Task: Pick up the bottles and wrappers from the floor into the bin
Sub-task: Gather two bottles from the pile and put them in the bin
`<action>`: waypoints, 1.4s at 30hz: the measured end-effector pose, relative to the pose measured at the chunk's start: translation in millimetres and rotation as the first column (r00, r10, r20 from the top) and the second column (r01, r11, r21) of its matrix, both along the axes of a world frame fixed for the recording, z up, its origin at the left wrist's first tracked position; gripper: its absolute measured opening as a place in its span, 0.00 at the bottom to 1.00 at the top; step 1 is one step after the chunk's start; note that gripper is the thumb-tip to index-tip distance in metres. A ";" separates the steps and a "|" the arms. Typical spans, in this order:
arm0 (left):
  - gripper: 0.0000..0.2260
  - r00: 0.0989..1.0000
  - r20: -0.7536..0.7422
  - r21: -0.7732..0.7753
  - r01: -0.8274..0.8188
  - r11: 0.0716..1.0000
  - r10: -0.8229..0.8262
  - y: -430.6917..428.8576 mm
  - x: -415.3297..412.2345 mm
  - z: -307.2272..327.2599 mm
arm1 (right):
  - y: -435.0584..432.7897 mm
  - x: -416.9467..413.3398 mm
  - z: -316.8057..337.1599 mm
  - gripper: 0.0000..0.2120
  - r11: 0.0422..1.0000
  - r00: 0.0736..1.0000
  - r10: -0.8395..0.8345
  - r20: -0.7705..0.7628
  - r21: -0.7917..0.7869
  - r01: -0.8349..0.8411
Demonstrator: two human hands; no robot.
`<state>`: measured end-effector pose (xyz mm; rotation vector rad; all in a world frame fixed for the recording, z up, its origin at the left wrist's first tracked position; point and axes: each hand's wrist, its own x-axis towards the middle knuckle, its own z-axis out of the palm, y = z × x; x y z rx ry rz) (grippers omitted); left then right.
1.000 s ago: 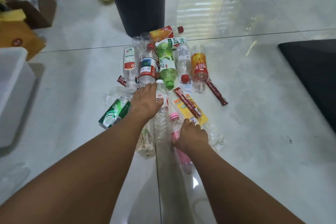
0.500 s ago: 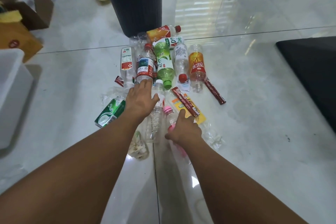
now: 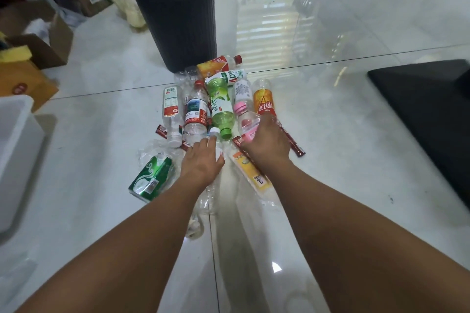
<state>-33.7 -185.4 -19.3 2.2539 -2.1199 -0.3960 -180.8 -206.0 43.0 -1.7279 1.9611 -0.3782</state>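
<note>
Several plastic bottles and wrappers lie in a pile on the pale tiled floor in front of a black bin [image 3: 178, 23]. My right hand [image 3: 265, 145] is shut on a clear bottle with a pink cap [image 3: 245, 119], lifted above the pile. My left hand [image 3: 203, 164] presses down around a clear bottle with a white cap [image 3: 215, 132] that lies on the floor. A green bottle [image 3: 220, 107], an orange-labelled bottle [image 3: 263, 101] and a red-labelled bottle [image 3: 195, 112] lie beyond my hands. A yellow wrapper [image 3: 250, 173] sits under my right wrist.
A green carton [image 3: 151, 179] lies left of my left hand. A dark red stick wrapper [image 3: 292, 145] lies to the right. Cardboard boxes [image 3: 38, 46] and a white tub [image 3: 15, 150] stand at the left. A black mat [image 3: 427, 109] covers the floor at the right.
My right hand has lifted the pink-capped bottle from the floor and carried it forward, toward the bin. My left hand stays on the white-capped bottle. The view has tilted up, showing the bin's rim.
</note>
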 end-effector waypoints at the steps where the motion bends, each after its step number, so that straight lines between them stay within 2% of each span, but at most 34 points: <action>1: 0.26 1.000 0.003 0.006 0.001 1.000 -0.001 0.0 -3.5 -2.6 | -3.2 -1.9 1.8 0.34 1.000 1.000 0.005 -0.003 0.002 -0.005; 7: 0.38 0.996 0.025 0.136 -0.086 0.987 0.083 1.7 -12.3 -21.6 | -16.1 -8.9 7.5 0.33 0.987 0.983 0.121 -0.141 -0.088 -0.134; 11: 0.43 0.999 0.023 0.133 -0.044 0.990 0.042 3.0 -17.8 -31.3 | -20.0 -5.7 2.3 0.35 0.975 0.963 0.170 -0.210 -0.107 -0.195; 14: 0.44 1.000 -0.004 0.079 -0.021 0.997 0.021 8.3 -20.3 -37.6 | -20.6 -5.1 -4.2 0.37 0.978 0.968 0.171 -0.186 -0.090 -0.190; 19: 0.47 0.990 -0.032 0.070 -0.132 0.989 0.135 14.5 -19.1 -43.0 | -20.1 -4.6 -10.5 0.37 0.977 0.968 0.174 -0.181 -0.090 -0.192; 28: 0.50 0.971 0.085 0.146 -0.236 0.961 0.226 -1.6 -33.4 -37.2 | -14.8 0.8 -15.7 0.36 0.977 0.967 0.173 -0.187 -0.089 -0.192; 33: 0.41 0.959 0.022 0.120 -0.283 0.951 0.283 -11.2 -31.7 -31.3 | -12.2 2.2 -14.8 0.36 0.977 0.964 0.179 -0.197 -0.081 -0.198; 38: 0.41 0.964 -0.006 0.072 -0.263 0.962 0.264 -10.8 -18.6 -16.1 | -14.9 3.0 -1.0 0.37 0.975 0.970 0.153 -0.187 -0.132 -0.179; 42: 0.43 0.982 0.078 0.039 -0.175 0.984 0.172 -7.7 2.1 3.7 | -15.0 4.5 14.6 0.35 0.965 0.967 0.145 -0.211 -0.184 -0.185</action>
